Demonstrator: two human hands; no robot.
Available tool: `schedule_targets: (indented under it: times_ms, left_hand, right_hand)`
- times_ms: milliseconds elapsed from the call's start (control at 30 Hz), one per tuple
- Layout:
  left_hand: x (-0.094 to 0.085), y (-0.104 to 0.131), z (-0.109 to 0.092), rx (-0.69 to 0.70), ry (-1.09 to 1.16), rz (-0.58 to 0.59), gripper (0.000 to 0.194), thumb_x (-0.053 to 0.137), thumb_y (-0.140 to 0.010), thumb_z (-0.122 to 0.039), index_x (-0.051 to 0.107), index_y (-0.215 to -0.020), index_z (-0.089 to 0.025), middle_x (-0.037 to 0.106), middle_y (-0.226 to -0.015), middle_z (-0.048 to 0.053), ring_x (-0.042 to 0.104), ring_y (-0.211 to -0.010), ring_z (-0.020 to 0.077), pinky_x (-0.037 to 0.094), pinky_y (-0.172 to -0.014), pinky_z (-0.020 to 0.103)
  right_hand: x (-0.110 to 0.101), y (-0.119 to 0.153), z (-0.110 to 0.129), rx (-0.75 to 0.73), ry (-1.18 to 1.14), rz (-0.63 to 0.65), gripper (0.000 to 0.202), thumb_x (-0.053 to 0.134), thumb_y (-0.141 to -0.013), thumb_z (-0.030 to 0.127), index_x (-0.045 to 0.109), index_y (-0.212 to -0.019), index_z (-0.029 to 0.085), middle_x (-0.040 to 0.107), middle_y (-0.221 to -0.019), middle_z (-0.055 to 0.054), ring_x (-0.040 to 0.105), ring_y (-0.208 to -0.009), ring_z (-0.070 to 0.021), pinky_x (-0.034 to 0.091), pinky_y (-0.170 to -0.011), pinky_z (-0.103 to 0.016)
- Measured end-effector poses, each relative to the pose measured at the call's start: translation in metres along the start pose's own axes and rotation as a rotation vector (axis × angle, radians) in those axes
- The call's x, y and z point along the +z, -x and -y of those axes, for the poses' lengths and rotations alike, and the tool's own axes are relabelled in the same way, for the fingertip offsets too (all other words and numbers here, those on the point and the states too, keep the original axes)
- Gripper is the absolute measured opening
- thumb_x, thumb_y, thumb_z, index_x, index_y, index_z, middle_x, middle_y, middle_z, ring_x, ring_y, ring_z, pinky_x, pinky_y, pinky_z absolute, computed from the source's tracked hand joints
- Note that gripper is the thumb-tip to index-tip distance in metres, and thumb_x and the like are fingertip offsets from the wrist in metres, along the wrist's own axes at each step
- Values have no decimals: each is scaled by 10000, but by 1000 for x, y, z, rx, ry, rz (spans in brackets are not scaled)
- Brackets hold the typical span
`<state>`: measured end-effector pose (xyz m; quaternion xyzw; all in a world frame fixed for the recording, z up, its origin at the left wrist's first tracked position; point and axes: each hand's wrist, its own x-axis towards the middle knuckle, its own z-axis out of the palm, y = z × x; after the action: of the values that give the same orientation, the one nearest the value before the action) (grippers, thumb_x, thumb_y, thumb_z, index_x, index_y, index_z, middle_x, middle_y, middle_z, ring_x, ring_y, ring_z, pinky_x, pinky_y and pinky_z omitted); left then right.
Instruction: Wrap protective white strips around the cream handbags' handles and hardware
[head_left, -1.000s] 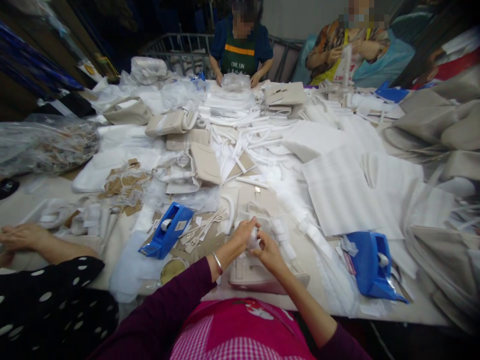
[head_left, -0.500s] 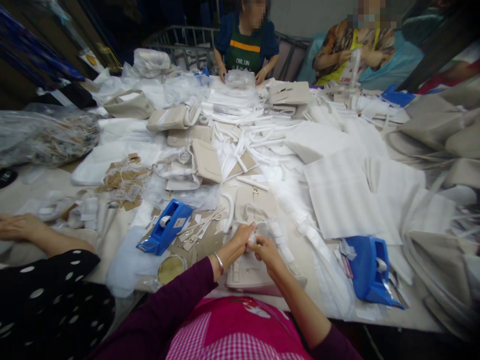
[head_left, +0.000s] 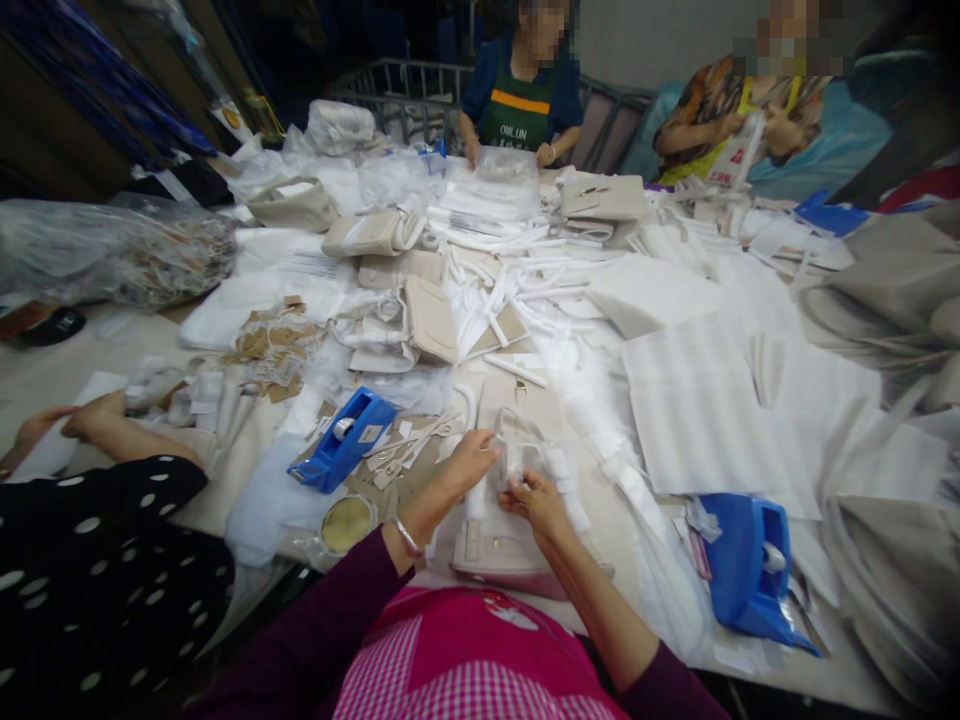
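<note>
The bag lies at the middle of the bench's near edge, right in front of the person. Its flap, which bears a metal clasp, spreads toward the far edge, presumably so that the handle and the clear wrap stay open to both hands. The bench under the bag seems to carry its weight, leaving the fingers free for small work.

Two blue tape dispensers flank the bag: the left dispenser beyond a round tub, the right dispenser toward the near right corner. They are likely set there to be within reach of either hand. Loose straps lie between the left dispenser and the bag; foam sheets are heaped toward the right edge, probably out of the way of the arms. At the left edge, a co-worker's hands are on a pale strip.

Both forearms come in over the near edge and converge above the bag. The left hand is back up, fingers extended to the wrap; whether they grip it I cannot tell. The right hand bends inward, thumb and fingertips appearing pinched together on the wrap, the other fingers curled.
</note>
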<state>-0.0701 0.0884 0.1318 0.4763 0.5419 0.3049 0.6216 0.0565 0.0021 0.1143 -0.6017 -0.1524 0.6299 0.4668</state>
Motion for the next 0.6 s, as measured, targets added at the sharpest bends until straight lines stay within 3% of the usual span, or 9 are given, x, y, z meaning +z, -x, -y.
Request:
schedule_targets:
  times_ms: [67, 100, 233, 400, 467, 533, 600]
  left_hand:
    - [-12, 14, 4, 127, -307, -125, 336, 720, -608, -176, 590, -918, -162, 537, -1018, 80, 467, -1077, 268, 324, -981, 387]
    - [-15, 20, 9, 117, -400, -161, 379, 742, -584, -189, 575, -922, -153, 529, -1004, 87, 469, -1071, 281, 332, -971, 399]
    - [-12, 32, 35, -73, -475, -138, 383, 768, -540, -191, 519, -828, -152, 526, -827, 45, 532, -886, 254, 417, -832, 374]
    - [-2, 44, 46, -27, -118, -195, 337, 695, -596, -121, 495, -864, -159, 576, -832, 18, 562, -797, 171, 447, -761, 288]
    - [2, 50, 44, -17, 133, -143, 287, 672, -697, -249, 513, -916, -154, 600, -838, 27, 585, -779, 164, 466, -723, 272]
    - [7, 53, 42, -98, 335, -96, 294, 585, -797, -393, 542, -956, -149, 614, -800, 38, 603, -741, 169, 483, -666, 272]
    - [13, 51, 41, -204, 427, -64, 327, 554, -824, -437, 576, -966, -143, 620, -745, 46, 614, -701, 176, 491, -615, 274]
  right_hand:
    - [0, -1, 2, 14, 17, 18, 357, 744, -539, 406, 538, -713, 172, 572, -632, 22, 593, -557, -149, 498, -583, -291]
    - [1, -1, 2, 20, 23, 27, 363, 748, -529, 406, 539, -711, 172, 576, -629, 19, 596, -559, -153, 498, -586, -293]
    - [2, -3, -4, 8, 39, 62, 353, 741, -517, 399, 545, -709, 178, 603, -632, 1, 604, -561, -171, 510, -618, -325]
    - [-1, -7, -25, -60, 161, 99, 277, 666, -559, 376, 578, -725, 172, 611, -682, -15, 597, -597, -194, 514, -663, -369]
    - [-4, -12, -34, -136, 284, 48, 257, 638, -571, 360, 597, -743, 173, 620, -730, -33, 601, -674, -216, 508, -702, -378]
    - [-6, -16, -42, -265, 447, -51, 236, 620, -578, 330, 621, -758, 177, 627, -812, -53, 593, -786, -233, 489, -779, -383]
    - [-8, -20, -48, -369, 586, -117, 231, 597, -588, 299, 642, -776, 173, 618, -877, -68, 577, -854, -236, 467, -831, -377]
